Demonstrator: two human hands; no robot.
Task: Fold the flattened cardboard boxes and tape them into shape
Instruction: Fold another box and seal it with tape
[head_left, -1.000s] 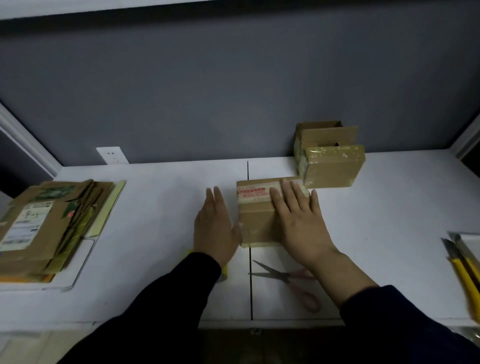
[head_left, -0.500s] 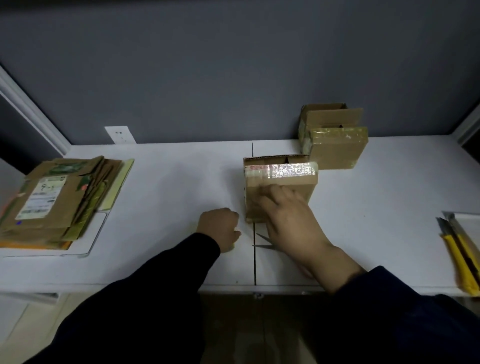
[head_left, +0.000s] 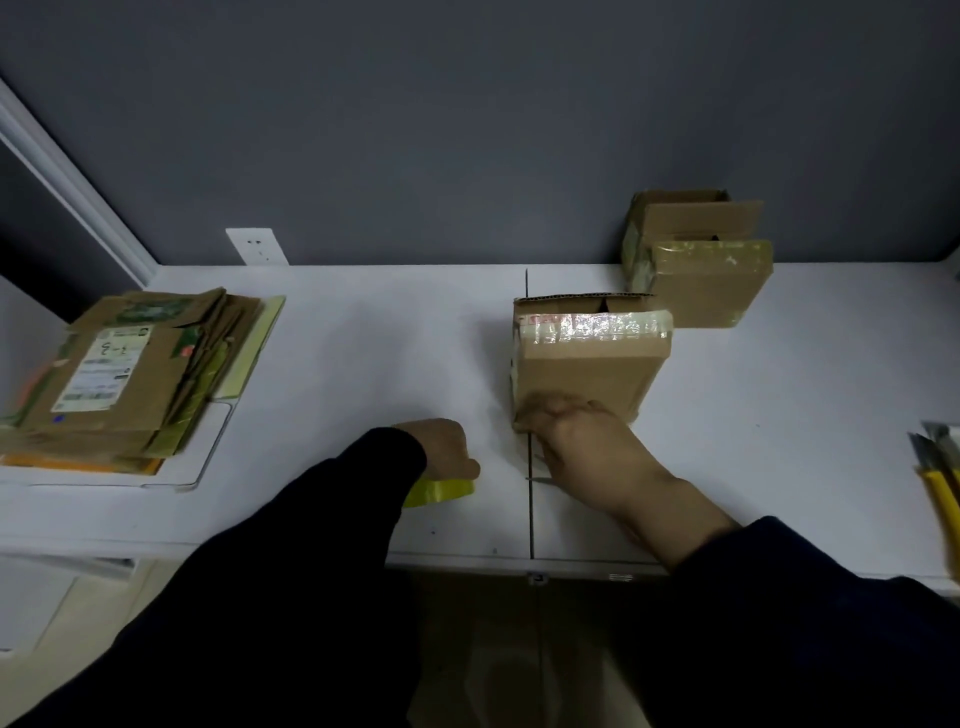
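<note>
Straight ahead, cardboard box (head_left: 589, 364), right hand (head_left: 587, 447) gripping its near edge, left hand (head_left: 441, 449) nearby clutching tape roll (head_left: 441, 491)

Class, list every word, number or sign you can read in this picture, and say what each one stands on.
"5-2", handwritten and unsure: white label on the stack of flattened boxes.
Printed lines on that label: too blurred to read.
Red print on the tape band of the box: too blurred to read.
Green print atop the stack: unreadable.
</note>
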